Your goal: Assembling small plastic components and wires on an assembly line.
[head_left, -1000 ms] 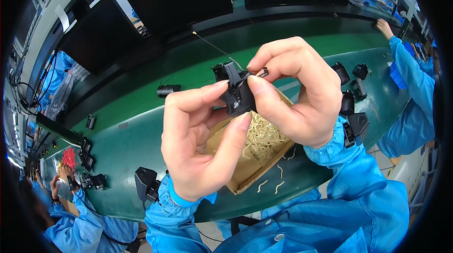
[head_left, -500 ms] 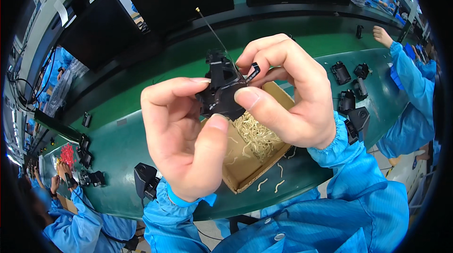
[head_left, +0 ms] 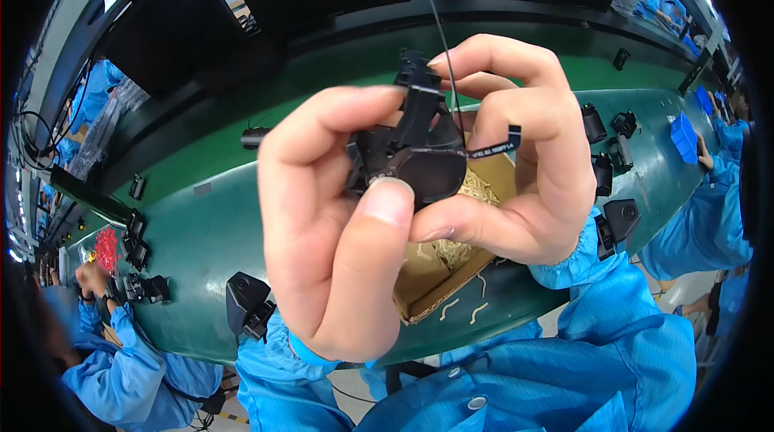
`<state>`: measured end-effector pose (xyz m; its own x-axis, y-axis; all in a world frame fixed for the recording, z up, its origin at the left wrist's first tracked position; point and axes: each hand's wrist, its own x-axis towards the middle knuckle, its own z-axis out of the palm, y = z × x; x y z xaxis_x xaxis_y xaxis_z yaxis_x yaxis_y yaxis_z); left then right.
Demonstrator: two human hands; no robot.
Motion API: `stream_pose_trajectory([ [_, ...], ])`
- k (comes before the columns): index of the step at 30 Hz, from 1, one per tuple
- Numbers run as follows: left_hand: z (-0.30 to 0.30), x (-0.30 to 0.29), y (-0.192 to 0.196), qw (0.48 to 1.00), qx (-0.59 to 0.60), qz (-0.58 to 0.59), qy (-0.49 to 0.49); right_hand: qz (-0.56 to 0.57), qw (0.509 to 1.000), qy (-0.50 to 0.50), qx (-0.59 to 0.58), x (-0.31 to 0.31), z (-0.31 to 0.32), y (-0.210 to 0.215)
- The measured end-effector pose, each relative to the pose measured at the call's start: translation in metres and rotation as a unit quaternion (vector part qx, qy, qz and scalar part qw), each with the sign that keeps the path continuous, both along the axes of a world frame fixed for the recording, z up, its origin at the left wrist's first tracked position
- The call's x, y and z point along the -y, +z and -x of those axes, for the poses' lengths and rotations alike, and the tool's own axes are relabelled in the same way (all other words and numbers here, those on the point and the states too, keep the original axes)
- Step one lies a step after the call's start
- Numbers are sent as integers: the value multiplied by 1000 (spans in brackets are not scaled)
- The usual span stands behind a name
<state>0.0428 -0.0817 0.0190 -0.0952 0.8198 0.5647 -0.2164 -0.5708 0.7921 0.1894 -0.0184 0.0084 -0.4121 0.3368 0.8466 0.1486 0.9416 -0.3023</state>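
A small black plastic part (head_left: 415,150) with a round dark face is held close to the camera by both hands. My left hand (head_left: 330,214) grips it from the left, thumb pressed on its lower edge. My right hand (head_left: 516,166) holds it from the right, fingers curled over the top. A thin black wire (head_left: 443,45) rises from the part between my right fingers. A short black tag (head_left: 493,146) sticks out on the right. Behind the hands sits a brown cardboard box (head_left: 427,287) with pale thin pieces in it.
A green conveyor belt (head_left: 193,230) runs across. Black parts lie on it at left (head_left: 246,303), far left (head_left: 133,251) and right (head_left: 609,174). Loose pale pieces (head_left: 472,307) lie by the box. Other people in blue coats work at lower left (head_left: 121,351) and right (head_left: 717,190).
Both hands have lifted the black part nearer to the camera and turned it, so its round face now shows. The wire points more straight up.
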Motion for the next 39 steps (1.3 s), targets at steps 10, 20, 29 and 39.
stream_pose_trajectory([
  [10,1,5,-2,994,44,87,-53,-45,999,11,-7,0,4,-1],
  [20,3,1,-7,995,49,48,-78,-64,998,24,-12,2,6,0],
  [29,-2,-8,-5,981,112,102,-118,-14,999,-52,-5,3,9,-1],
  [39,10,-12,3,991,33,100,-79,45,997,-70,4,-3,0,7],
])
